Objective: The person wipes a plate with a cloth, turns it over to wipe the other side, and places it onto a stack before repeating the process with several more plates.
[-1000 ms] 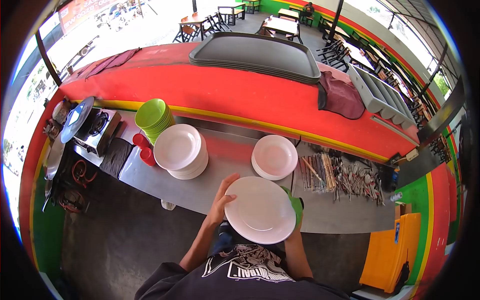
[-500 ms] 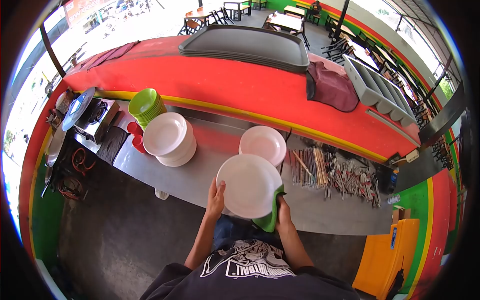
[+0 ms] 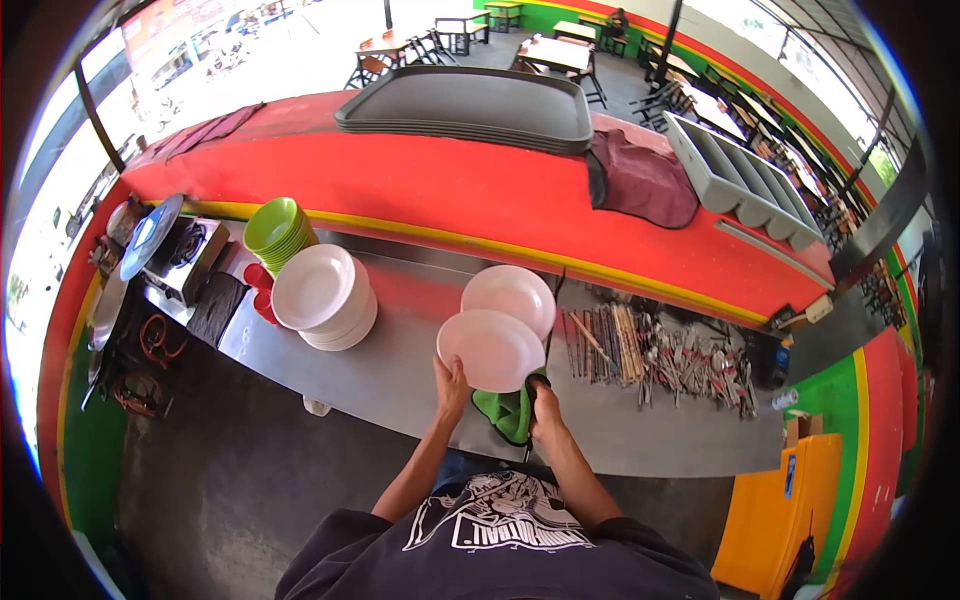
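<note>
A white plate (image 3: 490, 350) is tilted in front of me, above the near side of the steel counter. My left hand (image 3: 452, 388) grips its left lower rim, thumb on the upper face. At its lower right, my right hand (image 3: 545, 410) is closed on a green cloth (image 3: 505, 412), which hangs down below the plate. Whether the right fingers also touch the plate is hard to see. Just behind, partly covered by the held plate, lies another white plate or stack of plates (image 3: 512, 292). To the left stands a taller stack of white plates (image 3: 315, 288).
Green bowls (image 3: 275, 222) and red cups (image 3: 258, 276) stand left of the plate stack, near a stove (image 3: 190, 255). Chopsticks (image 3: 605, 340) and loose cutlery (image 3: 700, 370) lie right. The red ledge bears dark trays (image 3: 465, 105), a maroon cloth (image 3: 640, 180) and a grey cutlery holder (image 3: 745, 180).
The held plate has moved away from my body and tipped flatter, toward the plates behind it. My right hand and the green cloth have shifted left, and more of the cloth shows.
</note>
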`<state>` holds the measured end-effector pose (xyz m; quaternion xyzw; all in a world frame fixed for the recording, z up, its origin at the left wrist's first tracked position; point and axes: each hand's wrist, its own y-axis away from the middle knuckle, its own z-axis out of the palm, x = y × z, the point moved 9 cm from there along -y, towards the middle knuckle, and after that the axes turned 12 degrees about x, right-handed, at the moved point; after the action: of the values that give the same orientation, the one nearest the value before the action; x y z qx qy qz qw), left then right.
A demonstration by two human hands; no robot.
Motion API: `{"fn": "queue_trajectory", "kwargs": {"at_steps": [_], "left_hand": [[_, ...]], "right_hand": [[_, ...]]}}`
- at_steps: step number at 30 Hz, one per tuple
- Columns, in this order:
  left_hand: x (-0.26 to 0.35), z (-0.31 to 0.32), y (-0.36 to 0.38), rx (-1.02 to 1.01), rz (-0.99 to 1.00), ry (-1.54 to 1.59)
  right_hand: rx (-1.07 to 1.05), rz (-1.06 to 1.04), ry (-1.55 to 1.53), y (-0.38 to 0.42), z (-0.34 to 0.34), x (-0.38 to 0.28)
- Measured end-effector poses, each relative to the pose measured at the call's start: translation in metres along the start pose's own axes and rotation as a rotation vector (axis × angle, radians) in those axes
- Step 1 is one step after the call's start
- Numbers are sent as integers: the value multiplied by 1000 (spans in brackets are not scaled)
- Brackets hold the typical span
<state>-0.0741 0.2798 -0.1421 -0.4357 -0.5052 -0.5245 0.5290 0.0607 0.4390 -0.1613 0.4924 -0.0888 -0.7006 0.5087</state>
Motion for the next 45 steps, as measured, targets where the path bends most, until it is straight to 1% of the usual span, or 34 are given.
{"fn": "queue_trajectory", "kwargs": {"at_steps": [2, 3, 5, 8, 12, 15, 18, 23, 26, 29, 30, 32, 33, 35, 36, 38, 39, 42, 43, 45], "left_hand": [[-3, 9, 1, -12, -33, -22], [0, 12, 0, -14, -6, -31], [-6, 19, 0, -29, -78, -11], [-27, 26, -5, -54, -131, 34], [-23, 36, 2, -121, -203, 137], [-17, 43, 11, -147, -332, 267], [-15, 47, 20, -142, -417, 281], [-10, 50, 31, -187, -399, 336], [4, 50, 44, -274, -360, 263], [16, 51, 58, -365, -266, 103], [21, 51, 63, -392, -227, 42], [32, 42, 68, -352, -163, -90], [40, 37, 70, -332, -131, -156], [41, 30, 75, -459, -223, -207], [43, 25, 78, -522, -269, -234], [70, 26, 92, -707, -276, -98], [86, 28, 103, -800, -283, -31], [141, 29, 105, -716, -108, -92], [160, 32, 110, -693, -91, -140], [178, 40, 117, -750, 2, -194]], "right_hand": [[6, 22, 9, -21, -10, 7], [-1, 32, 10, -26, -11, 9], [-4, 40, 3, -36, -17, 9], [-15, 34, -14, -40, -18, 3], [-46, 63, 24, -40, -19, 3], [-81, 74, 61, -41, -20, 4], [-90, 105, 63, -38, -21, 7], [-77, 156, 86, -29, -26, 11], [-169, 253, 26, -19, -26, 17], [-263, 206, -13, 14, -5, -2], [-325, 223, -40, 24, 0, -5], [-451, 251, -95, 36, 6, -15], [-515, 281, -175, 37, 4, -19], [-643, 339, -338, 39, 1, -27], [-692, 249, -360, 44, 3, -37], [-787, 65, -408, 70, 14, -60], [-752, -48, -319, 78, 12, -62], [-567, -115, 182, 81, 13, -28], [-647, -434, 484, 98, 36, -38], [-712, -757, 775, 107, 35, -15]]}}
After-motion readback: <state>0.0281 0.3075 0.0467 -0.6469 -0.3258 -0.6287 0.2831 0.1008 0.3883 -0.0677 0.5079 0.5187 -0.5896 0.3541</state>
